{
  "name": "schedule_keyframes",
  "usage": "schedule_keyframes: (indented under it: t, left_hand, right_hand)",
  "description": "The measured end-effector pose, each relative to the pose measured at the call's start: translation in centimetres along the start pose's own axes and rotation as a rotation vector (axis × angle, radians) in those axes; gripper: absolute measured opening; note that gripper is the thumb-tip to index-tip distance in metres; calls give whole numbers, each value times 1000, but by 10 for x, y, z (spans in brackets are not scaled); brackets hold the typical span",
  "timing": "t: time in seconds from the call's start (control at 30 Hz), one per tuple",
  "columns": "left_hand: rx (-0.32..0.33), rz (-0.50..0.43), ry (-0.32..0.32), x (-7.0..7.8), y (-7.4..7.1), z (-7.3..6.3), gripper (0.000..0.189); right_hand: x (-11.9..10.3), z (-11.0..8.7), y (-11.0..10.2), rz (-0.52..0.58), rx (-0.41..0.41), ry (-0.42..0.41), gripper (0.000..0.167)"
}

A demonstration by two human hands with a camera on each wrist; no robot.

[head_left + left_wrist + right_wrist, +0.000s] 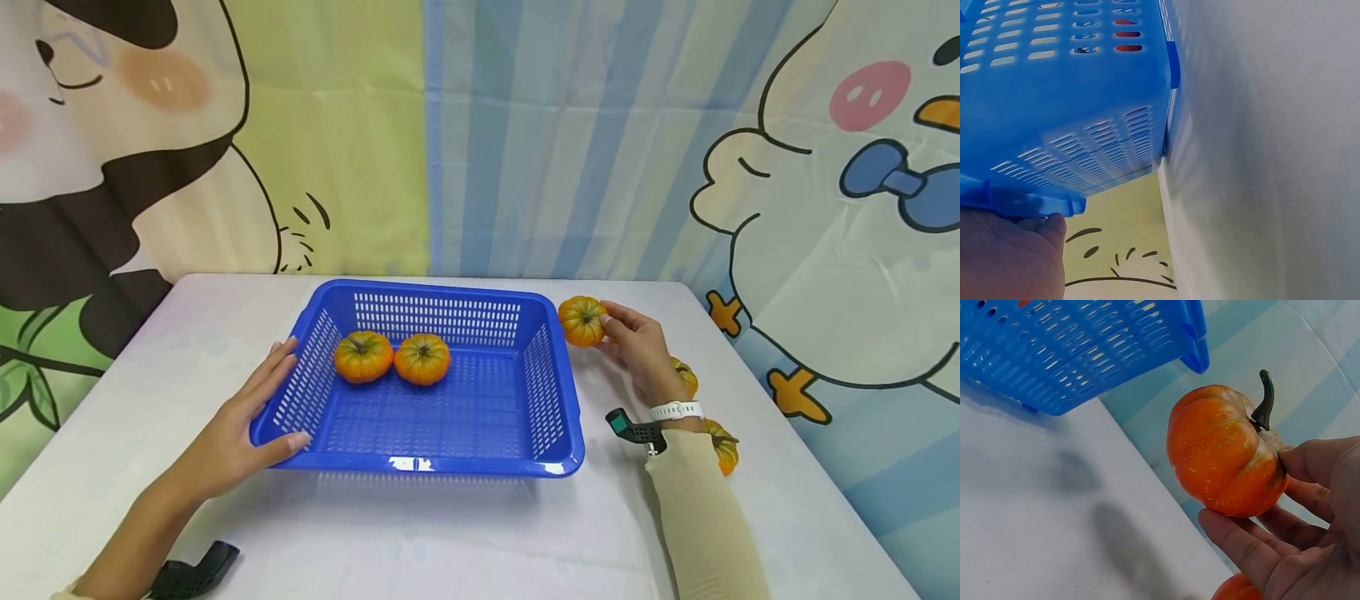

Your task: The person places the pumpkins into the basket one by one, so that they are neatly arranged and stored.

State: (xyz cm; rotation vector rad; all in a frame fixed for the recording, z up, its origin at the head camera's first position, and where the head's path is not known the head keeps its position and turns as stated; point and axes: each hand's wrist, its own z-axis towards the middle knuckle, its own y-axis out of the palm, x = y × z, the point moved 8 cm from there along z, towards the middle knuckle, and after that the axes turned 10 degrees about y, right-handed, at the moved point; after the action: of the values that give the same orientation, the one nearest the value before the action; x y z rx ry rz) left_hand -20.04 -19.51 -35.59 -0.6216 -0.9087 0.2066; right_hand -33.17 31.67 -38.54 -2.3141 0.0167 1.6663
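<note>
My right hand grips a small orange pumpkin just off the right rim of a blue plastic basket. In the right wrist view the pumpkin shows a dark curved stem, with thumb on top and fingers beneath, above the table. My left hand rests on the basket's left rim, thumb over the front corner and fingers fairly straight along the side. Inside the basket, toward the back left, two more pumpkins, one and another, sit side by side.
Two pumpkins lie on the white table by my right forearm, one behind the wrist and one nearer, both partly hidden. A cartoon-printed curtain hangs behind the table. Black camera mounts sit on both wrists.
</note>
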Motion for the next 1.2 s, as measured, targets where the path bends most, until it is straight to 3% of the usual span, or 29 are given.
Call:
schedule_keyframes:
  t: [0.37, 0.6, 0.7, 0.87, 1.2]
  left_hand:
    - [4, -2, -7, -3, -2, -1, 92]
    - [-5, -5, -19, -2, 1, 1, 93]
    - [-5, -1, -17, -1, 0, 0, 93]
    - [-4, -5, -12, 0, -1, 0, 93]
    - [-7, -5, -7, -1, -1, 0, 93]
  right_hand:
    - [-30, -7, 1, -44, -22, -88, 48]
    - [-42, -14, -2, 120, -98, -114, 52]
    - [-49, -18, -1, 138, -115, -140, 53]
    - [-61, -23, 5, 89, -119, -176, 51]
    - [-80, -32, 26, 113, -241, -239, 53]
